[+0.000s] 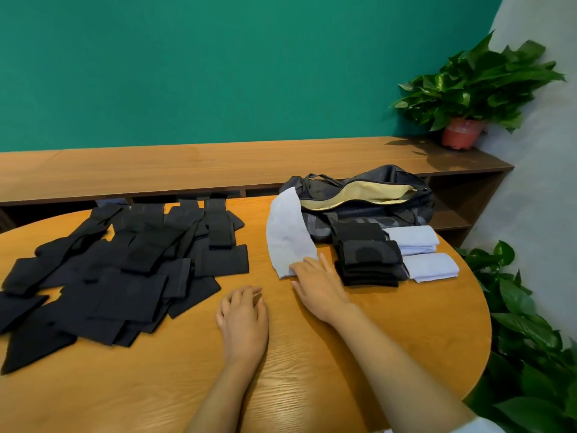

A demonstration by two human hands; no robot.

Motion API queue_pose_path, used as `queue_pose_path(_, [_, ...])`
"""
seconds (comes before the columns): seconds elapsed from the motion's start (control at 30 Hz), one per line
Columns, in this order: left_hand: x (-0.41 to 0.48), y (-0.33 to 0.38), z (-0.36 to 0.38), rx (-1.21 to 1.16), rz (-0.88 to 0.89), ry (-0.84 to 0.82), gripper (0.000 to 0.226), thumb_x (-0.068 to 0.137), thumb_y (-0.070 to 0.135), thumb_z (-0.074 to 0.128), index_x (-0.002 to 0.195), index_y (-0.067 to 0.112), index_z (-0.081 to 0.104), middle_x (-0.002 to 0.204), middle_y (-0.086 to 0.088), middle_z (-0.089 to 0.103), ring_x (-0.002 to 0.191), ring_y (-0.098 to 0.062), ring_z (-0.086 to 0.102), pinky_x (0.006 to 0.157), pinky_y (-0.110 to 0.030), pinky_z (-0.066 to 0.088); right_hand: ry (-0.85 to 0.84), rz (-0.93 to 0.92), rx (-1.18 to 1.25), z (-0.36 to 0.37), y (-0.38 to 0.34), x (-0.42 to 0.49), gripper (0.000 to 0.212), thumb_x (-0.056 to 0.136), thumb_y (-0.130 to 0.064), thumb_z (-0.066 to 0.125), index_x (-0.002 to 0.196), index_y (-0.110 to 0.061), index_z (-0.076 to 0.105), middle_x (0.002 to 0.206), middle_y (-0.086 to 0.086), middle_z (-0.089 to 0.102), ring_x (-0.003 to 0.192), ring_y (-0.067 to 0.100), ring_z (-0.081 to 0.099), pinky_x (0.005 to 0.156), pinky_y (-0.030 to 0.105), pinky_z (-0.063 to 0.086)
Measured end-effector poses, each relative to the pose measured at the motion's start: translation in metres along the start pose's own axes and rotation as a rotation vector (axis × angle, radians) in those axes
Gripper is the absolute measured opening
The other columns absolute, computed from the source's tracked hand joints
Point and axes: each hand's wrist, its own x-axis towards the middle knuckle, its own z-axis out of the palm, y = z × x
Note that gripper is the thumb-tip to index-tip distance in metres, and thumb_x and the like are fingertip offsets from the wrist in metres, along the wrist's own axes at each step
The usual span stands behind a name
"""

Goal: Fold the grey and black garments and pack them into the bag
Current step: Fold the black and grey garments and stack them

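Gaping bag [365, 211] shows lining [359, 193] | right hand [318, 282] flat on grey garment [288, 235] | left hand [243, 317] relaxed

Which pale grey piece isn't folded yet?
The long pale grey cloth piece stretched out beside the dark fabric bag, its near end under the right hand; the two other grey pieces lie folded beside the black stack.

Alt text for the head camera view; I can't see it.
The right hand touches the near end of an unfolded grey garment on a wooden table, the left hand resting nearby. Behind lies an open black bag, with a folded black stack and two folded grey pieces before it; loose black garments lie left.
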Motion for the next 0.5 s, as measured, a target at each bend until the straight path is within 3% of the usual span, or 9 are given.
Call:
queue_pose_path(0.23, [-0.006, -0.002, -0.007, 0.037, 0.113, -0.107, 0.035, 0.094, 0.031, 0.058, 0.129, 0.032, 0.057, 0.142, 0.015, 0.048, 0.134, -0.013, 0.032, 0.116, -0.044, 0.014, 0.021, -0.041, 0.123, 0.001, -0.024, -0.052, 0.032, 0.103, -0.033, 0.038, 0.133, -0.032, 0.049, 0.132, -0.015, 0.054, 0.127, 0.005, 0.042, 0.121, 0.044, 0.003])
queue_pose_path(0.37, [-0.017, -0.010, -0.020, 0.143, 0.179, -0.167, 0.027, 0.097, 0.037, 0.053, 0.123, 0.038, 0.061, 0.135, 0.024, 0.051, 0.133, -0.008, 0.033, 0.118, -0.050, -0.003, 0.051, -0.072, 0.267, 0.001, -0.028, -0.079, 0.033, 0.103, -0.035, 0.041, 0.134, -0.034, 0.051, 0.132, -0.019, 0.056, 0.125, -0.001, 0.044, 0.120, 0.031, 0.005])
queue_pose_path(0.5, [-0.032, -0.028, -0.039, 0.127, 0.229, -0.140, 0.022, 0.097, 0.038, 0.054, 0.113, 0.035, 0.068, 0.128, 0.023, 0.058, 0.126, -0.009, 0.042, 0.117, -0.050, 0.002, 0.118, -0.147, 0.297, 0.007, -0.024, -0.103, 0.039, 0.093, -0.052, 0.048, 0.127, -0.036, 0.056, 0.126, -0.024, 0.054, 0.122, -0.006, 0.041, 0.118, 0.024, 0.008])
